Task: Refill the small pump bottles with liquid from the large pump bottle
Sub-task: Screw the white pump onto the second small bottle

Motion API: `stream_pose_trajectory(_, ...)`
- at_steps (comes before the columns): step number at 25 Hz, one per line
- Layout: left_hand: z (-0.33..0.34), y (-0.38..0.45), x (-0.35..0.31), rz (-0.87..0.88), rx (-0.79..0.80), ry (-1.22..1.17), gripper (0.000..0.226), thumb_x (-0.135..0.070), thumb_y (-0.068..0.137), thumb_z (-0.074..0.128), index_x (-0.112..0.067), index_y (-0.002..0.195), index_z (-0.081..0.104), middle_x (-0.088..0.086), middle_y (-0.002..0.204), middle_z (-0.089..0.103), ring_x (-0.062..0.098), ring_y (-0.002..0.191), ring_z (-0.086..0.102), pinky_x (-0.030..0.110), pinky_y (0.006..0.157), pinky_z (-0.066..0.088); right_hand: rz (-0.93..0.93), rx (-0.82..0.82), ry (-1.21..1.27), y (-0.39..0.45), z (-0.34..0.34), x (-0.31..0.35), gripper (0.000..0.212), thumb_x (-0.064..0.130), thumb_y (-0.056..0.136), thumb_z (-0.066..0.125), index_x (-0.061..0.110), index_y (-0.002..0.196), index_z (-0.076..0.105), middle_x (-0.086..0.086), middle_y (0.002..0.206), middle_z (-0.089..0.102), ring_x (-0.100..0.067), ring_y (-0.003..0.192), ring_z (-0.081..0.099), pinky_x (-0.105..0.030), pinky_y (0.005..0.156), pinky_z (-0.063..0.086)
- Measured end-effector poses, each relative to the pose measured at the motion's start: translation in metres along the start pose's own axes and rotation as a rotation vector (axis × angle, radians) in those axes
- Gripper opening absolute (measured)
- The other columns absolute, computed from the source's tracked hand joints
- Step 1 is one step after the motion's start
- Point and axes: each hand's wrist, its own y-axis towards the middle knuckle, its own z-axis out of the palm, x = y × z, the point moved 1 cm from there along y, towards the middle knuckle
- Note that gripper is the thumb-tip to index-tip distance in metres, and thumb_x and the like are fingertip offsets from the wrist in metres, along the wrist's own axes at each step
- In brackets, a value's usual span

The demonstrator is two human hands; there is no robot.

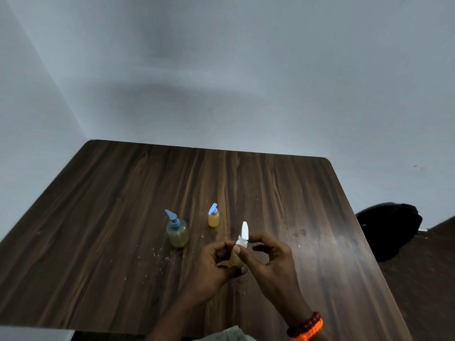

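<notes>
Low in the centre of the frame, the left hand (216, 264) grips the body of a small bottle with a white pump (242, 238), while the right hand (270, 259), wearing bead bracelets (306, 327) at the wrist, pinches the pump collar, apparently twisting it; whether it is coming off or going on cannot be told. Farther up the bench (98, 217), just left of centre, the large pump bottle (176, 232) stands capped with greenish liquid, and to its right the small orange bottle (213, 216) stands capped, so pouring seems largely still ahead.
</notes>
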Motion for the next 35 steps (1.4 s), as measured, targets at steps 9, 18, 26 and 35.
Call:
stream_pose_trajectory(9, -0.003, -0.003, -0.003, 0.03, -0.017, 0.057, 0.048, 0.002, 0.079, 0.085, -0.022, 0.119, 0.073, -0.005, 0.116, 0.08, 0.013, 0.111, 0.076, 0.023, 0.085, 0.062, 0.099, 0.161, 0.007, 0.002, -0.013, -0.002, 0.026, 0.049, 0.086, 0.074, 0.038, 0.11, 0.074, 0.015, 0.113, 0.072, -0.006, 0.11, 0.066, -0.043, 0.091, 0.059)
stream_pose_trajectory(18, 0.002, -0.006, -0.01, 0.037, 0.018, 0.071, 0.048, 0.007, 0.081, 0.081, -0.022, 0.118, 0.073, -0.005, 0.114, 0.081, 0.01, 0.108, 0.077, 0.023, 0.084, 0.063, 0.086, 0.168, 0.048, 0.0, -0.015, -0.001, 0.029, 0.03, 0.087, 0.081, 0.03, 0.114, 0.072, 0.008, 0.111, 0.072, -0.011, 0.107, 0.067, -0.042, 0.089, 0.058)
stream_pose_trajectory(26, 0.005, -0.005, -0.009, 0.029, -0.002, 0.072, 0.052, 0.006, 0.081, 0.082, -0.03, 0.117, 0.072, -0.009, 0.115, 0.08, 0.009, 0.108, 0.076, 0.023, 0.081, 0.063, 0.069, 0.155, 0.031, 0.002, -0.017, -0.002, 0.039, 0.054, 0.079, 0.074, 0.037, 0.114, 0.068, 0.013, 0.112, 0.068, -0.007, 0.107, 0.064, -0.032, 0.086, 0.058)
stream_pose_trajectory(35, 0.004, -0.003, -0.005, 0.023, -0.004, 0.059, 0.048, 0.005, 0.079, 0.084, -0.018, 0.12, 0.073, -0.001, 0.115, 0.081, 0.017, 0.11, 0.076, 0.029, 0.084, 0.064, 0.047, 0.183, -0.025, 0.006, -0.022, -0.003, 0.035, 0.043, 0.084, 0.08, 0.039, 0.117, 0.068, 0.015, 0.113, 0.068, -0.007, 0.109, 0.064, -0.035, 0.087, 0.058)
